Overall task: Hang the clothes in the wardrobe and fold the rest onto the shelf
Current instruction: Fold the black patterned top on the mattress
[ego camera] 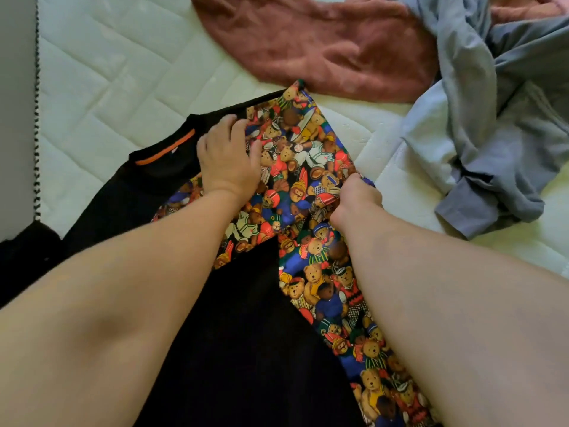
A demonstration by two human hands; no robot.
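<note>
A black top (pixel 246 334) with teddy-bear-print sleeves and an orange neck label lies spread on the white quilted mattress (pixel 101 87). One printed sleeve (pixel 295 143) is laid across the chest. My left hand (pixel 229 158) rests flat on that sleeve by the collar, fingers spread. My right hand (pixel 357 195) pinches the sleeve's right edge. The other printed part (pixel 348 318) runs down under my right forearm.
A dusty-pink fuzzy garment (pixel 308 41) lies crumpled at the back. A grey-blue shirt (pixel 498 118) is heaped at the right. A grey wall or bed frame (pixel 15 103) borders the mattress on the left. Dark fabric (pixel 24 257) shows at the lower left.
</note>
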